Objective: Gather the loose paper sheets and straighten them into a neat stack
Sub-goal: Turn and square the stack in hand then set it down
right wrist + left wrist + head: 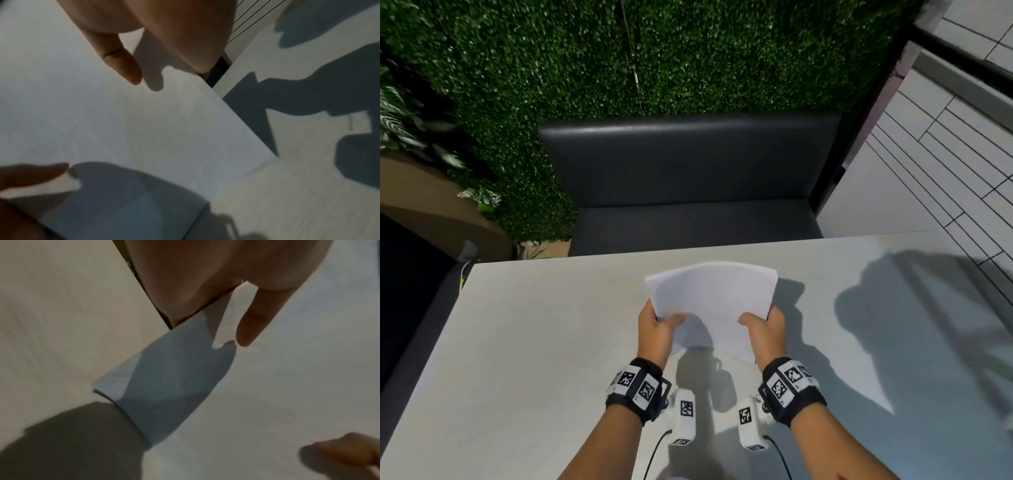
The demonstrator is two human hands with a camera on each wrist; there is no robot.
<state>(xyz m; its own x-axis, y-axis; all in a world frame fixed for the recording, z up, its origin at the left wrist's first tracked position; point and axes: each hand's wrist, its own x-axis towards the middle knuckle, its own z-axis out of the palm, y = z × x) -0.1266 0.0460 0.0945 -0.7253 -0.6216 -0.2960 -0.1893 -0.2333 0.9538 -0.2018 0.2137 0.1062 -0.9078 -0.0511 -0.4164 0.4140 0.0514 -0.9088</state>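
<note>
A bundle of white paper sheets (712,298) stands above the pale table (534,342), bowed into a curve, its top edge arched. My left hand (657,329) grips its left side, thumb on the near face. My right hand (763,330) grips the right side the same way. In the left wrist view the paper sheets (164,386) show slightly offset edges at the lower corner, with my left thumb (251,324) on them. In the right wrist view the paper sheets (144,129) fill the frame, my right thumb (123,65) lying on them.
A dark grey bench seat (688,192) stands beyond the table's far edge, against a green hedge wall (619,61). Tiled floor (945,144) lies to the right. Shadows of arms and head fall across the table's right half.
</note>
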